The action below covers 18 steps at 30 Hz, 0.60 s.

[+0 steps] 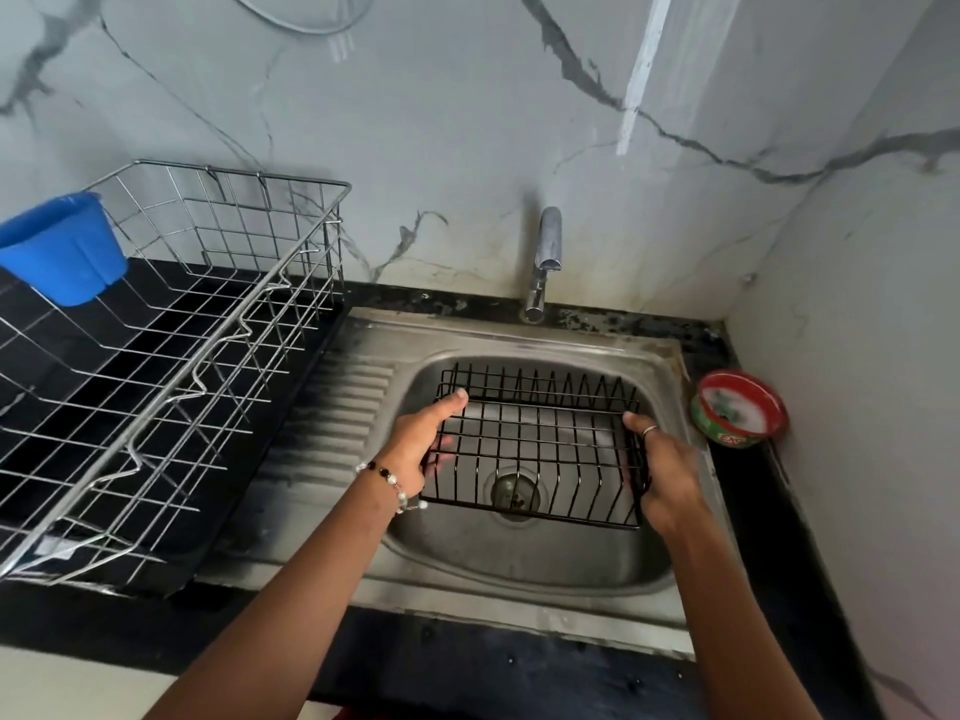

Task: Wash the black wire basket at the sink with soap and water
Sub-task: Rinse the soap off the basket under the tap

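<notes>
**Now: basket held over the sink bowl**

Both hands grip the black basket (537, 449), one at each end, above the sink (613, 350) bowl. Left hand (418, 449): thumb lies along the top left rim, fingers curled under the left end wires (fingertips show through the grid). Right hand (662, 472): thumb, with a ring, on the top right rim, fingers wrapped round the right end. A bead bracelet (395, 483) sits on the left wrist.

Basket rides roughly level, near edge a little lower; the drain (517, 493) shows through its near wires. Whether it touches the bowl floor I cannot tell.

Tap (545, 257) stands at the far edge of the sink, spout over the bowl, no water seen running.

Right of the sink, on the dark counter: a red-rimmed soap tub (740, 410) with white paste inside.

Left: a steel dish rack (171, 356) on the counter, a blue cup (62, 249) hung at its far left corner.
</notes>
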Each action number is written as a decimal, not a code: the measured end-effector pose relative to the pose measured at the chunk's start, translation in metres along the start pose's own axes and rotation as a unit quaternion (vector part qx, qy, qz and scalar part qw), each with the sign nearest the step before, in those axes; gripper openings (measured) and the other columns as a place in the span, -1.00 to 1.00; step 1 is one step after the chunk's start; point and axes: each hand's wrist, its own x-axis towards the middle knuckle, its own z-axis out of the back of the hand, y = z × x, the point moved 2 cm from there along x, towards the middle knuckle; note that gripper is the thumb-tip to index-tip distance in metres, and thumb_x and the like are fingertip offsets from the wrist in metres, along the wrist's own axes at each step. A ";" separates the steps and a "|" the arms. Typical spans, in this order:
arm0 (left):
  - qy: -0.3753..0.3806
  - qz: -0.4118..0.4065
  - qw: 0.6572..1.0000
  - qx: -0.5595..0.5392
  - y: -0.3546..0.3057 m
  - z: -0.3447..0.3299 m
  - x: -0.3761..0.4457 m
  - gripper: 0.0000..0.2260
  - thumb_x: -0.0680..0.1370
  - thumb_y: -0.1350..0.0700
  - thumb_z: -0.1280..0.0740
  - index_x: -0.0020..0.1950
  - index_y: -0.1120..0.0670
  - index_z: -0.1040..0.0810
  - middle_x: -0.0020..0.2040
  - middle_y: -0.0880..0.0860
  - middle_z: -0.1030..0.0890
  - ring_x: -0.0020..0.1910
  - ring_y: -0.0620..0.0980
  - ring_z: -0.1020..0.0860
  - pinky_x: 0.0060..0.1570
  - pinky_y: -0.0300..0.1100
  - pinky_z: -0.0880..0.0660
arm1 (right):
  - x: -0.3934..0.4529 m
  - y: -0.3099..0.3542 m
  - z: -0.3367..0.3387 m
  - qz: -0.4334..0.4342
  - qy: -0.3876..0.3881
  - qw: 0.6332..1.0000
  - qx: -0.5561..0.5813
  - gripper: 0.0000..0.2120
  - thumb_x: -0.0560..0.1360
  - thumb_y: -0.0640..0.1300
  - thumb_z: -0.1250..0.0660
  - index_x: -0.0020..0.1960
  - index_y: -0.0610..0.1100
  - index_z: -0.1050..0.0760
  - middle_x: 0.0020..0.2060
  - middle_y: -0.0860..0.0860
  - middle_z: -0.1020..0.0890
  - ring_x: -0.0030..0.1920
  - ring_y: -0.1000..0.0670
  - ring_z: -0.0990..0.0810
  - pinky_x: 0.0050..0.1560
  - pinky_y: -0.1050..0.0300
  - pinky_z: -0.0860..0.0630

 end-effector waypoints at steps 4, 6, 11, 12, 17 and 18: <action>0.000 -0.020 1.000 0.004 -0.029 0.004 -0.014 -0.57 0.35 -0.29 -0.48 0.10 -0.09 -0.61 -0.13 0.05 -0.60 -0.15 0.01 -0.55 -0.19 -0.13 -0.39 | -0.008 0.026 -0.008 0.029 0.041 0.998 -0.033 -0.60 0.30 0.16 -0.47 -0.03 -0.10 -0.56 -0.28 0.01 -0.56 -0.24 0.00 -0.50 -0.25 0.08 -0.41; 0.007 -0.035 0.999 0.011 -0.051 0.010 -0.027 -0.57 0.32 -0.31 -0.45 0.09 -0.14 -0.58 0.07 0.09 -0.60 0.08 0.09 -0.57 -0.06 -0.06 -0.41 | -0.017 0.045 -0.019 0.066 0.077 0.995 -0.024 -0.69 0.37 0.08 -0.45 -0.02 -0.10 -0.55 -0.26 0.05 -0.56 -0.21 0.03 -0.50 -0.24 0.13 -0.39; -0.002 -0.108 0.994 0.017 -0.129 0.040 -0.081 -0.73 0.42 -0.24 -0.40 0.04 -0.17 -0.54 0.19 0.13 -0.54 0.23 0.16 -0.51 0.01 -0.02 -0.45 | -0.052 0.105 -0.062 0.155 0.155 0.976 -0.019 -0.44 0.29 0.06 -0.41 0.22 -0.17 -0.49 -0.15 0.11 -0.60 -0.01 0.02 -0.54 -0.12 0.12 -0.40; -0.011 -0.117 0.993 0.019 -0.142 0.049 -0.093 -0.75 0.43 -0.25 -0.39 0.02 -0.18 -0.53 0.19 0.13 -0.53 0.23 0.16 -0.50 -0.02 -0.02 -0.44 | -0.060 0.118 -0.074 0.176 0.171 0.969 -0.012 -0.50 0.30 0.04 -0.40 0.18 -0.15 -0.51 -0.20 0.15 -0.61 -0.04 0.05 -0.54 -0.12 0.12 -0.39; -0.071 -0.168 0.983 -0.031 -0.194 0.116 -0.140 -0.62 0.42 -0.21 -0.42 0.16 -0.08 -0.55 0.20 0.13 -0.52 0.16 0.11 -0.53 -0.09 -0.01 -0.52 | -0.099 0.170 -0.147 0.248 0.249 0.936 0.010 -0.75 0.33 -0.01 -0.40 -0.04 -0.10 -0.56 -0.23 0.00 -0.53 -0.13 -0.10 -0.40 -0.16 0.05 -0.33; -0.084 -0.166 0.981 -0.048 -0.200 0.128 -0.149 -0.63 0.45 -0.19 -0.42 0.18 -0.06 -0.55 0.17 0.13 -0.54 0.09 0.10 -0.55 -0.16 -0.05 -0.51 | -0.107 0.177 -0.164 0.248 0.246 0.937 0.001 -0.71 0.31 0.02 -0.41 -0.02 -0.08 -0.59 -0.21 0.04 -0.58 -0.10 -0.10 -0.44 -0.11 0.02 -0.37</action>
